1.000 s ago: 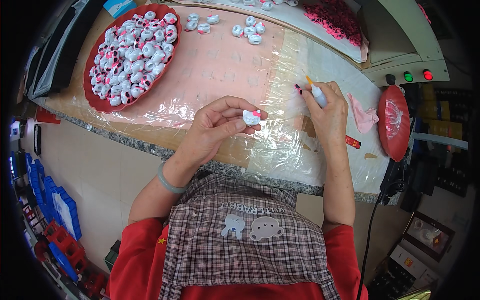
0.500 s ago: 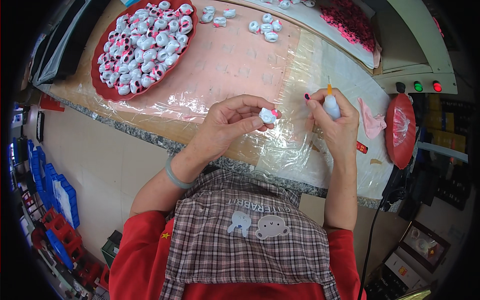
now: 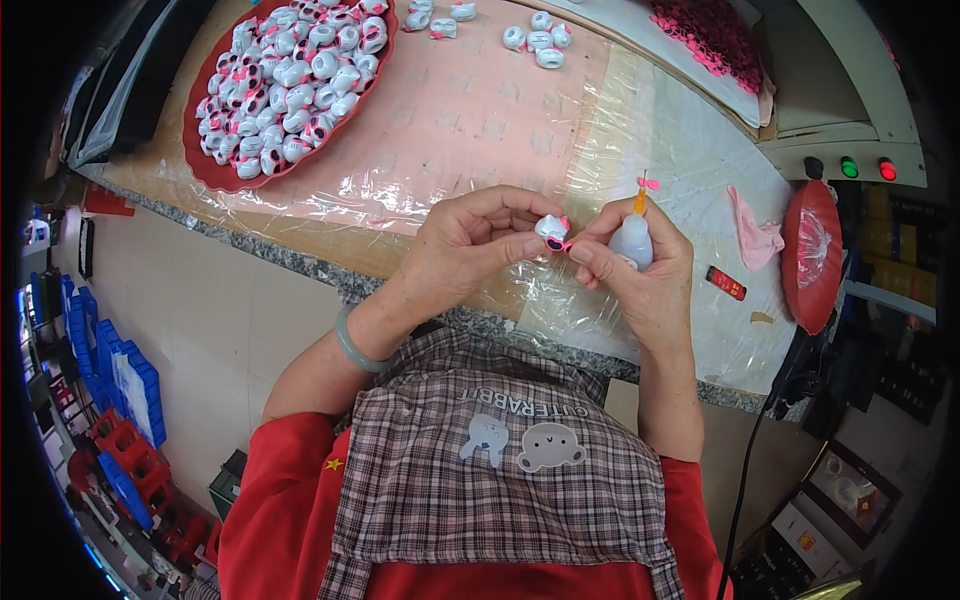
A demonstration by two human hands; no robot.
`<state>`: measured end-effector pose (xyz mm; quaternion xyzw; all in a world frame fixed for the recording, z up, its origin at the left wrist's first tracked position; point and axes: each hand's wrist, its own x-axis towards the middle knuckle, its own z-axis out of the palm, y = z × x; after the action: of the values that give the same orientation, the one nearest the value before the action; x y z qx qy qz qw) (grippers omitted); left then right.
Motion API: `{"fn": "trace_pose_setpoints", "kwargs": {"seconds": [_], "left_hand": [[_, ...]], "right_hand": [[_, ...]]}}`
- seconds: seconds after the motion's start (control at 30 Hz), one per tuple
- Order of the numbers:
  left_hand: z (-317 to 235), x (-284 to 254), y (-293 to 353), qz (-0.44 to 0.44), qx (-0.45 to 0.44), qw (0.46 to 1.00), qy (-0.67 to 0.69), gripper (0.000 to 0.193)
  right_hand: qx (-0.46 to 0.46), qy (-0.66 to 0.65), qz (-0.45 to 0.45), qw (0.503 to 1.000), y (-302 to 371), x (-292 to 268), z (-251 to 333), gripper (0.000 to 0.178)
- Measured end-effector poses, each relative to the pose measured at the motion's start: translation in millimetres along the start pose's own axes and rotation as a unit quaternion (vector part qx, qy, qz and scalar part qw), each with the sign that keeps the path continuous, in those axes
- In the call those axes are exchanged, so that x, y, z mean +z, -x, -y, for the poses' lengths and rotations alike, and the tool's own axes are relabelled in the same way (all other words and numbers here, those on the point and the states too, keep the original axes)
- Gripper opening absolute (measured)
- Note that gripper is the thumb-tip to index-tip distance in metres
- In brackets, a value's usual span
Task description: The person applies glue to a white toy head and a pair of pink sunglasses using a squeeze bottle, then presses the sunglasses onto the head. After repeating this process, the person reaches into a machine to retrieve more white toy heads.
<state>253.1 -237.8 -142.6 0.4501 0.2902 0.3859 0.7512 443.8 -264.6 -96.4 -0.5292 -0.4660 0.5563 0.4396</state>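
My left hand (image 3: 470,240) pinches a small white cat-head figurine (image 3: 548,227) with a pink bow between thumb and fingertips. Against the figurine's lower face sits a tiny pair of pink sunglasses (image 3: 556,245) with dark lenses. My right hand (image 3: 645,265) has its thumb and fingertip at the right end of these sunglasses. The same hand also grips a translucent squeeze bottle (image 3: 632,243) with an orange needle tip, which points away from me. Just beyond the needle lies a small pink piece (image 3: 650,184); its kind is unclear.
A red scalloped tray (image 3: 215,180) heaped with similar figurines stands at the left. Several loose figurines (image 3: 540,40) sit at the back. Many pink pieces (image 3: 715,45) lie on a white surface at far right. Near my right hand are a red tube (image 3: 726,283), pink cloth (image 3: 755,235) and red dish (image 3: 808,260).
My right hand has moved left and nearer, bringing the pink sunglasses from apart to the figurine's face. My left hand has tilted the figurine. The view has shifted slightly.
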Motion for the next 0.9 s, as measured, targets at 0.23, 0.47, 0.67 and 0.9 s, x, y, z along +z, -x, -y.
{"fn": "trace_pose_setpoints", "kwargs": {"seconds": [0.23, 0.47, 0.67, 0.9], "left_hand": [[0.4, 3.0, 0.3, -0.008, -0.001, 1.000, -0.016, 0.026], [6.3, 5.0, 1.3, -0.029, 0.026, 0.997, -0.062, 0.024], [9.0, 9.0, 2.3, -0.046, 0.042, 0.995, -0.084, 0.023], [11.2, 9.3, 1.7, -0.041, 0.069, 0.994, -0.079, 0.019]], "right_hand": [[0.023, 0.030, -0.013, 0.999, -1.3, -2.0, 0.0, 0.015], [0.029, 0.094, -0.036, 0.994, 0.5, 1.7, -1.0, 0.017], [-0.037, 0.205, -0.075, 0.975, 0.4, 6.8, -10.9, 0.020], [-0.057, 0.219, -0.083, 0.971, 6.3, 9.5, -17.6, 0.024]]}}
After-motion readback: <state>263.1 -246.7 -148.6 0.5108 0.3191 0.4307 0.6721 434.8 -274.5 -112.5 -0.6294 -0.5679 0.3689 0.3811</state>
